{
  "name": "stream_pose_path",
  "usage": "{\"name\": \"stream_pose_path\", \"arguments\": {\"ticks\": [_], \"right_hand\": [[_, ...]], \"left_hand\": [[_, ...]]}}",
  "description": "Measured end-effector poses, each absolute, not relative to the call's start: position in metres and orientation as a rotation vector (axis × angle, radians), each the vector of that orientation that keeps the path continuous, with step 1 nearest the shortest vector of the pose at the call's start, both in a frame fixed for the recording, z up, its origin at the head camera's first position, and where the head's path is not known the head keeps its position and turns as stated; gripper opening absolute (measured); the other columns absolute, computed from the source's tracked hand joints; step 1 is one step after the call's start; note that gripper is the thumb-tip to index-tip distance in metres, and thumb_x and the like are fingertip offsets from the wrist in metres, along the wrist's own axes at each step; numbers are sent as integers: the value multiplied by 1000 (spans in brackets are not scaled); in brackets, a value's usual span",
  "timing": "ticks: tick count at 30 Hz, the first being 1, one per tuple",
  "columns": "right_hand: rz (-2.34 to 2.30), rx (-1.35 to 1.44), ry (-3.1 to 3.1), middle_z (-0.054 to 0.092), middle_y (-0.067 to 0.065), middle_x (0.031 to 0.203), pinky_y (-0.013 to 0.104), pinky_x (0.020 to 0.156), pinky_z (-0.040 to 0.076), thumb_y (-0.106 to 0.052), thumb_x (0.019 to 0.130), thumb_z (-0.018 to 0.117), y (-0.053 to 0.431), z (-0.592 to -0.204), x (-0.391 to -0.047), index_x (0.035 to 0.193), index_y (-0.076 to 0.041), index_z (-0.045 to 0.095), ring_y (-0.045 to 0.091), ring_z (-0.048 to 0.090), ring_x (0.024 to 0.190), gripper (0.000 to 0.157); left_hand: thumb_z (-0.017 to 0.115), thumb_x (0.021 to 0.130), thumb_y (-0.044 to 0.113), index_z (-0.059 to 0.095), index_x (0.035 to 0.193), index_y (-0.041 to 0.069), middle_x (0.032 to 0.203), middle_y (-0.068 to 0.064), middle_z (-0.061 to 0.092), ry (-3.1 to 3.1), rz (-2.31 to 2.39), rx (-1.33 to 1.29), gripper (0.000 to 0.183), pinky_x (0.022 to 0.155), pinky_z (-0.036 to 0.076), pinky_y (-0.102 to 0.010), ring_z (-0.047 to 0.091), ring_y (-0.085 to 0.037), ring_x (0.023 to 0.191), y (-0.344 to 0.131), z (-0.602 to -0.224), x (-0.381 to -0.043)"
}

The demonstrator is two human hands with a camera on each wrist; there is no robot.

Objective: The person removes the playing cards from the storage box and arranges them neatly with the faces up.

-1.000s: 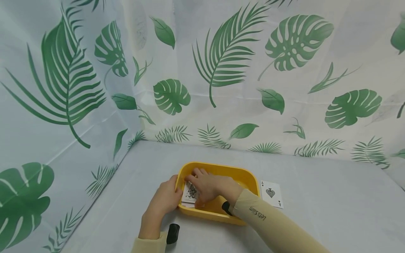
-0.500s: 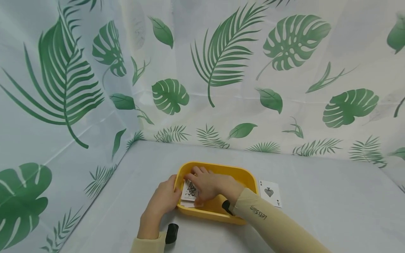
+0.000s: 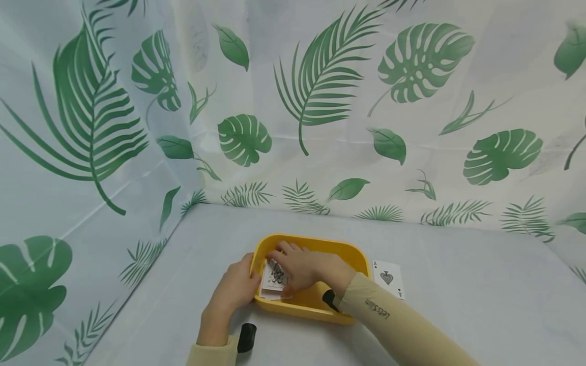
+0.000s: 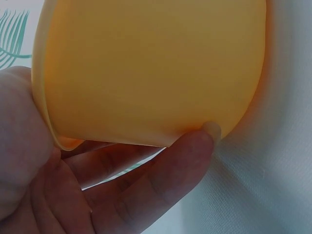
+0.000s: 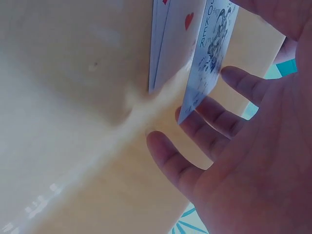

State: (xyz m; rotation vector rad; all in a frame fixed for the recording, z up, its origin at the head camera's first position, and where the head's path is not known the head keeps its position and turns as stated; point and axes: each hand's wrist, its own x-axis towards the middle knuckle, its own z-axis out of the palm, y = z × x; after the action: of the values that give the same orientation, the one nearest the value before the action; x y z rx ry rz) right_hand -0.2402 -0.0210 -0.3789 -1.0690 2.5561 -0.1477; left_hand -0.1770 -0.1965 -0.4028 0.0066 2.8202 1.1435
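Note:
A yellow plastic bin point(image 3: 311, 312) sits on the pale tabletop. My left hand point(image 3: 235, 284) grips its left end; in the left wrist view, fingers bend along the outer wall point(image 4: 156, 73) below the rim. Inside the bin, my right hand point(image 3: 304, 268) holds a joker card point(image 5: 209, 58) by its edges. That playing card tilts away from other cards point(image 5: 171, 53), one showing a red heart, at the bin's left end. Fingertips touch the joker's edge in the right wrist view, while the little finger stays off it. The thumb's contact is partly hidden there.
An ace of spades point(image 3: 388, 278) lies face up on the table, just right of the bin. White curtains point(image 3: 320, 168) with green leaf prints rise behind and to the left. Black wrist straps point(image 3: 247, 337) show at the sleeves.
The whole scene shifts slightly left in the head view. A bit more of the card beneath the joker shows at its lower edge. Both hands keep their places at the bin.

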Motion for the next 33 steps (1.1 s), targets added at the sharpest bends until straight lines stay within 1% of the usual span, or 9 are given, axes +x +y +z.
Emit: {"name": "stream_pose_path", "arguments": {"ticks": [9,18,21,28,33], "right_hand": [[-196,-1077,2541,37,5,146,45,109,38,-32,82,84,-17,-372,-240,151,-18,42,25,45,126,82],[-225,-1096,2538,35,6,148,46,110,37,-31,83,84,-15,-371,-240,152,-18,41,26,43,130,82],[-232,-1098,2539,36,5,147,46,110,36,-31,82,84,-13,-371,-240,151,-18,41,25,43,129,82],[-265,-1094,2540,37,6,147,46,111,35,-33,83,84,-11,-367,-239,151,-17,41,25,42,131,82],[-261,-1094,2541,36,5,148,46,112,34,-34,82,84,-9,-365,-237,152,-18,41,25,42,131,83]], "left_hand": [[54,98,6,43,145,-6,116,-17,63,2807,1146,-19,50,71,51,-37,58,-20,79,-195,-398,-175],[54,99,7,43,146,-5,123,-18,63,2805,1138,-40,50,75,52,-38,59,-21,83,-193,-399,-175],[54,98,7,43,146,-6,121,-18,63,2804,1141,-38,50,74,52,-37,58,-20,82,-193,-399,-175],[53,98,6,41,147,-6,102,-12,62,2775,1167,-56,52,60,49,-31,56,-17,69,-193,-399,-175],[53,99,6,41,148,-5,98,-11,61,2771,1172,-57,52,58,49,-30,55,-17,65,-193,-400,-175]]}}
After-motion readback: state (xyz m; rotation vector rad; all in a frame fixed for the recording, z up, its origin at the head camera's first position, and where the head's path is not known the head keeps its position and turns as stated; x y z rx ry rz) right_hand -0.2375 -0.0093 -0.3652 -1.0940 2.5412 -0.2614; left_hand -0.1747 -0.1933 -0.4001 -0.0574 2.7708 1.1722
